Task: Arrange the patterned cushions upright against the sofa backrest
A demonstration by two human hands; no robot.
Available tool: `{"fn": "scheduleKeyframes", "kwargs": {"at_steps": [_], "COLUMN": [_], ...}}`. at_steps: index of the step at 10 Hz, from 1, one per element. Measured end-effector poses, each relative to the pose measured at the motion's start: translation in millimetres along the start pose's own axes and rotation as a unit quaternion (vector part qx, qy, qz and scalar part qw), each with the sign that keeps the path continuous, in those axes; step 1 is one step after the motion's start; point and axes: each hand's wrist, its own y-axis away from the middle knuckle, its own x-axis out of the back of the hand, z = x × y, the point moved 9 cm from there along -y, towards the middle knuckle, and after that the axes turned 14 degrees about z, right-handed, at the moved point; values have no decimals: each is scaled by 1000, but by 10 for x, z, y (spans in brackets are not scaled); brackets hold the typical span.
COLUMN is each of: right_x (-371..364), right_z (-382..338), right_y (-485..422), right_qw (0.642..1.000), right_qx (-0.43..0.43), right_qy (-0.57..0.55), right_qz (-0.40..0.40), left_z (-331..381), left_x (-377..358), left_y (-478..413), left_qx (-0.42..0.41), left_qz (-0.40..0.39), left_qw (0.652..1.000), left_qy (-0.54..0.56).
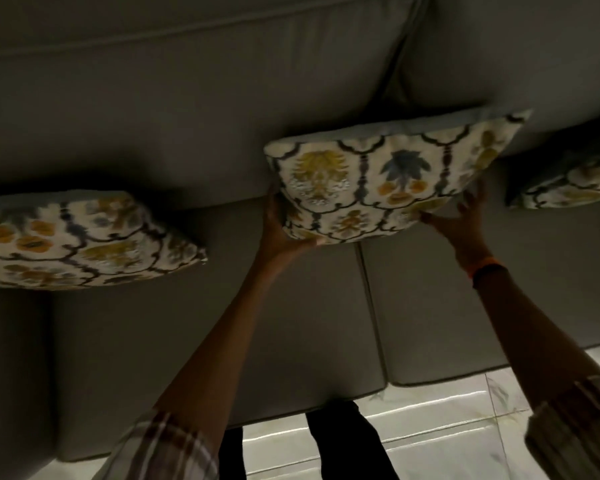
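A cream cushion with yellow and blue floral medallions, the middle cushion (388,178), leans against the grey sofa backrest (187,116) above the seam between two seat cushions. My left hand (281,226) grips its lower left corner, thumb under the bottom edge. My right hand (465,216) has its fingers spread against the lower right edge. A second patterned cushion, the left cushion (77,240), lies tilted on the seat at the far left. A third patterned cushion, the right cushion (575,185), shows partly at the right edge, cut off by the frame.
The grey seat cushions (291,323) stretch in front of the backrest. Below them is a glossy tiled floor (447,427), with dark trouser legs (343,445) standing close to the sofa front. The room is dim.
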Motion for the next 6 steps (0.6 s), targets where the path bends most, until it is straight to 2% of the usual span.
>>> {"fn": "scheduleKeyframes", "kwargs": {"at_steps": [1,2,5,6], "right_x": [-197,-255,-157,-325], "right_z": [-317,-427,-83,116], "right_y": [-169,-198,75,580], "right_qw": [988,982,998,999], "right_qx": [77,102,63,4], "right_qy": [19,3,-8,34], "right_qz": [-131,-156,3,32], "left_z": [289,354,275,295], "left_x": [-293,-425,-203,-75], "left_y": [-202,-121,-187,19], "left_qx": [-20,13,-1,-32], "left_qz": [-13,-8,66,68], "left_qw": [999,998,996,996], "left_qy": [29,56,62,38]}}
